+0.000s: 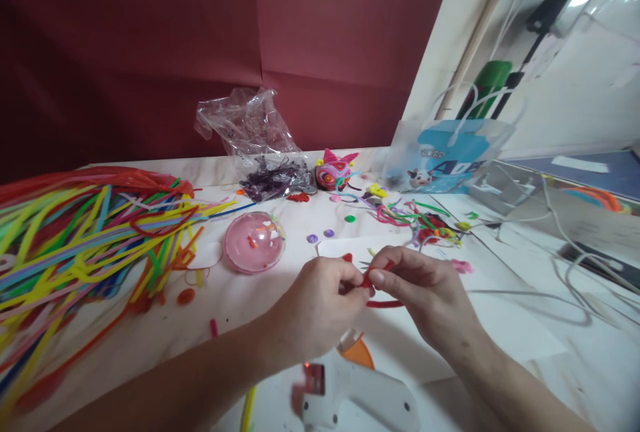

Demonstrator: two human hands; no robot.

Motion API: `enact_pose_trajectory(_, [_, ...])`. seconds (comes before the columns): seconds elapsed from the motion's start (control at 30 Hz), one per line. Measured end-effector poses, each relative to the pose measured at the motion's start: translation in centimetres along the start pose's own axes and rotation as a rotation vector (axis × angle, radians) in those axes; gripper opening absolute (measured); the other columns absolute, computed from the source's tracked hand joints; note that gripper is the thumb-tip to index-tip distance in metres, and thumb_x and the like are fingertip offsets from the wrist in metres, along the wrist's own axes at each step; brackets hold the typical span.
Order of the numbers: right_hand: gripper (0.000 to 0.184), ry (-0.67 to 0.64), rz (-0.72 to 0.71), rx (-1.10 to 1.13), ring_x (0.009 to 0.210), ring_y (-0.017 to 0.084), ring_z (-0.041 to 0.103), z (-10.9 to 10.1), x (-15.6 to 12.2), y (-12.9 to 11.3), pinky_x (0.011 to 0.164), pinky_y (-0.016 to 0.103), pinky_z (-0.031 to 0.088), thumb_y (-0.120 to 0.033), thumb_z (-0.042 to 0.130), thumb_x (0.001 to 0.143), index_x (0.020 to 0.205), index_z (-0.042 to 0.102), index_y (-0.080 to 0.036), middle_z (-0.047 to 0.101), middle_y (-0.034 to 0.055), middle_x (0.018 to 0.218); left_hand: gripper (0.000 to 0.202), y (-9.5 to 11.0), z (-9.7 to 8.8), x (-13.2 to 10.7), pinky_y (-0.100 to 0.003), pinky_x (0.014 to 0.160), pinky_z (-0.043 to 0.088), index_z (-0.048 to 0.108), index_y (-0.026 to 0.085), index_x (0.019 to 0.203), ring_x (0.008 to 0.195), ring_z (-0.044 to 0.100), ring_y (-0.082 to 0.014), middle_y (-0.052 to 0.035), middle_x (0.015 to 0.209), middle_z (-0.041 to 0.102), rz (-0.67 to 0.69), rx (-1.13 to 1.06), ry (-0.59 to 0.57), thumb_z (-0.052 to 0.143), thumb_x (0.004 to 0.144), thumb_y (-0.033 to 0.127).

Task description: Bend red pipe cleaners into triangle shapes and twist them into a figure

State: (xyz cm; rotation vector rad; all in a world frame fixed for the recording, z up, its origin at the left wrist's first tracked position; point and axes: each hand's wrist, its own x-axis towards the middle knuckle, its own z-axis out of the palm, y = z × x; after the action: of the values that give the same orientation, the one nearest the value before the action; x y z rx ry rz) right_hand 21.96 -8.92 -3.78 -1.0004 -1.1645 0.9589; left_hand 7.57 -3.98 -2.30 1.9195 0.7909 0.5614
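Note:
My left hand (323, 302) and my right hand (433, 292) meet above the white sheet, both pinching a red pipe cleaner (384, 304). A length of it curves below the fingertips, and a bit of red shows above my left fingers. What lies between the fingertips is partly hidden. Just behind them, the tips of a metal tool show, too small to name. Nearer to me lies a white glue gun (370, 395) with an orange part (359, 352) beside it.
Colourful pipe cleaners (95, 239) are heaped at left. A pink bowl (253, 243) stands beside them. Behind are a clear plastic bag (250, 125) and a small colourful craft figure (335, 173). Tangled scraps (430, 222), a carrier bag (445, 159) and white cables (570, 272) lie right.

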Motion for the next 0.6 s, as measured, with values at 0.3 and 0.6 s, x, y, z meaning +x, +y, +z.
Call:
enact_pose_trajectory(0.3, [0.007, 0.018, 0.037, 0.036, 0.056, 0.009, 0.056, -0.7, 0.2, 0.0, 0.054, 0.017, 0.044, -0.023, 0.071, 0.069, 0.065, 0.067, -0.018, 0.064, -0.0011, 0.059, 0.016, 0.5, -0.6, 0.2, -0.020, 0.046, 0.033, 0.055, 0.014, 0.063, 0.046, 0.045, -0.0079, 0.0030, 0.049, 0.048, -0.130, -0.239, -0.087, 0.054, 0.072, 0.028])
enact_pose_trajectory(0.6, [0.018, -0.007, 0.163, 0.159, 0.052, 0.009, 0.054, -1.4, 0.8, -0.4, 0.054, 0.021, 0.042, -0.030, 0.072, 0.067, 0.061, 0.064, -0.015, 0.062, -0.0001, 0.053, 0.014, 0.9, -0.7, 0.3, -0.019, 0.045, 0.031, 0.051, 0.014, 0.059, 0.046, 0.042, -0.0061, 0.0046, 0.050, 0.045, -0.090, -0.240, -0.089, 0.051, 0.072, 0.019])
